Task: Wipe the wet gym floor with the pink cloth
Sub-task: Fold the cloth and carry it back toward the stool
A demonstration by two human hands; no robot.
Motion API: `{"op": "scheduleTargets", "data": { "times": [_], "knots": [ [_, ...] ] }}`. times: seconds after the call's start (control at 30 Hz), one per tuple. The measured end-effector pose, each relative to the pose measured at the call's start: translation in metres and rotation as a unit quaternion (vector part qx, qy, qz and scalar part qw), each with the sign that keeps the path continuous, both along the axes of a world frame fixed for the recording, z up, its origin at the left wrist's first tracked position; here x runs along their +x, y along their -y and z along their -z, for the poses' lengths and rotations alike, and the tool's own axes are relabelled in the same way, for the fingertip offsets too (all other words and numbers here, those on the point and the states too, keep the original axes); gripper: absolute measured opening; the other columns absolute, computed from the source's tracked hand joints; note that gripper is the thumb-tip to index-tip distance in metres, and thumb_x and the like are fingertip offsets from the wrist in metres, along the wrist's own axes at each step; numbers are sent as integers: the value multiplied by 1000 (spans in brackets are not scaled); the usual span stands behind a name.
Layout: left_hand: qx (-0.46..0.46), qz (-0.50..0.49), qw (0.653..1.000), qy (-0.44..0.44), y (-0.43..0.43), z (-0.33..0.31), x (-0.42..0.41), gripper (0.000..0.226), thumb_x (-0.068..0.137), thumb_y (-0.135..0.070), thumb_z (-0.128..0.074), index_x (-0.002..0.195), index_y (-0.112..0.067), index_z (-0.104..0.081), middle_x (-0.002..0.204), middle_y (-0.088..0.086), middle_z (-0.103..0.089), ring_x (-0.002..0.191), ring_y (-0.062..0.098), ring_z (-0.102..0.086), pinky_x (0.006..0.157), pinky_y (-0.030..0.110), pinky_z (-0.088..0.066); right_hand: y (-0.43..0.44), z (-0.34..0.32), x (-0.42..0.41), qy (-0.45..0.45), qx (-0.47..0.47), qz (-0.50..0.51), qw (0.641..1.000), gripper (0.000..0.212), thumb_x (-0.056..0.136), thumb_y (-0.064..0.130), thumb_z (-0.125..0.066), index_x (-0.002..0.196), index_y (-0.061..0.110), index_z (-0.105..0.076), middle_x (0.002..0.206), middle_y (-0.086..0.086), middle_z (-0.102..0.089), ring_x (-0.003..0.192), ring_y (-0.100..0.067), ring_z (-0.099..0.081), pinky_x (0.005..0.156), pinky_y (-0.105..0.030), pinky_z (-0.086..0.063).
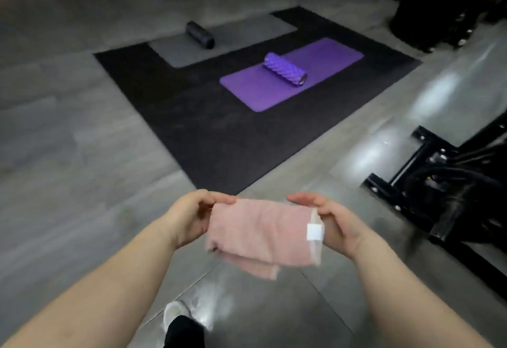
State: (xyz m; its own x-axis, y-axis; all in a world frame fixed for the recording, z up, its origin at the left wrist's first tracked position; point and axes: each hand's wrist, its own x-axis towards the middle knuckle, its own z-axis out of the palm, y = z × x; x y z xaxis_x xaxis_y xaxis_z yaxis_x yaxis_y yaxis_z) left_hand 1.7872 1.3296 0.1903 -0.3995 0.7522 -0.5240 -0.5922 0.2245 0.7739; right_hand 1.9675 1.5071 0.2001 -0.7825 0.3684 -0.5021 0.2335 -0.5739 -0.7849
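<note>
the pink cloth [263, 231] hangs folded at lower centre, off the floor [68, 155]. the left hand [189, 216] pinches its left end with curled fingers, and the right hand [334, 224] nips its right end between thumb and fingers. risks, as i judge them: slipping on the glossy patch by the shoe [175, 317], or a loose fold dropping. there is open floor at left, a black machine frame [439, 183] crowding the right, and the black mat [219, 133] edge ahead.

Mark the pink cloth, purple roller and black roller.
folded pink cloth [260, 227]: head view, top face centre.
ridged purple foam roller [284, 69]: head view, mid-barrel.
black foam roller [199, 35]: head view, mid-barrel.
</note>
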Motion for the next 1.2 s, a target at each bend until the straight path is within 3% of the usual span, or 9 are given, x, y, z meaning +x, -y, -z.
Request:
{"op": "scheduleTargets", "data": {
  "times": [0.1, 0.2, 0.33, 0.4, 0.5, 0.63, 0.77, 0.93, 1.2],
  "knots": [
    [-22, -71, 997, -11, 60, 7, -44, 42, 91, -11, -36, 61, -9, -64, 61, 0, -69, 54, 12, -60, 52, 23, -54, 50, 1, -94, 54, 12, -162, 985, 28, 74, 33, -65, 101, 25, -61, 106, 2, -60, 71, -18, -61, 60, -29, -48],
    [-135, -48, 989, -41, 135, 49, -63, 25, 90, 3, -41, 74, -8, -56, 61, -1, -62, 38, 2, -56, 39, 12, -47, 119, 49, -166, 159, 158, -362, 905, 43, 90, 3, -52, 128, 17, -40, 121, -6, -48, 62, -11, -49, 49, -21, -42],
    [-327, -196, 915, -133, 254, 160, -110, 25, 84, 9, -45, 71, -10, -55, 76, 4, -56, 60, 9, -58, 46, 9, -38, 135, 160, -230, 235, 433, -365, 790, 32, 87, 3, -53, 117, 15, -55, 122, -2, -54, 68, -9, -52, 58, -15, -36],
    [-376, -204, 893, -138, 285, 221, -123, 34, 82, 12, -45, 63, -14, -56, 74, 5, -57, 71, 24, -54, 47, 11, -37, 139, 230, -243, 259, 433, -349, 789, 38, 81, -4, -56, 83, 33, -64, 101, 6, -67, 77, -7, -62, 60, -7, -37],
    [-419, -158, 884, -133, 294, 319, -120, 44, 80, 13, -43, 57, -22, -53, 67, -1, -56, 67, 22, -50, 48, 7, -38, 169, 354, -246, 292, 388, -398, 778, 71, 76, -10, -59, 43, 53, -55, 55, 24, -63, 68, 29, -50, 63, 2, -37],
    [-438, -92, 887, -116, 293, 450, -110, 39, 82, 5, -47, 61, -27, -56, 67, -10, -58, 76, 19, -54, 60, 10, -38, 219, 492, -242, 277, 337, -433, 789, 56, 76, -2, -60, 60, 51, -52, 67, 17, -51, 61, 16, -57, 62, -2, -40],
    [-469, -84, 870, -132, 298, 572, -126, 23, 87, -5, -47, 101, -8, -65, 110, 8, -66, 97, 21, -60, 82, 20, -41, 251, 614, -262, 249, 348, -492, 758, 22, 81, 3, -60, 93, 21, -66, 74, 18, -51, 87, -14, -60, 73, -10, -41],
    [-508, -71, 843, -163, 317, 678, -148, 29, 85, -13, -52, 113, -12, -58, 123, 8, -60, 109, 23, -56, 85, 23, -40, 288, 695, -315, 207, 381, -552, 712, 35, 87, 15, -58, 120, 7, -55, 118, -9, -61, 111, -24, -56, 92, -28, -42],
    [-580, 121, 788, -168, 328, 726, -138, 41, 81, -40, -54, 119, -27, -49, 126, -1, -56, 119, 20, -51, 96, 27, -40, 312, 741, -352, 188, 385, -590, 684, 54, 83, 20, -64, 131, 9, -42, 127, -10, -56, 115, -23, -53, 93, -26, -41]
  ]
}}
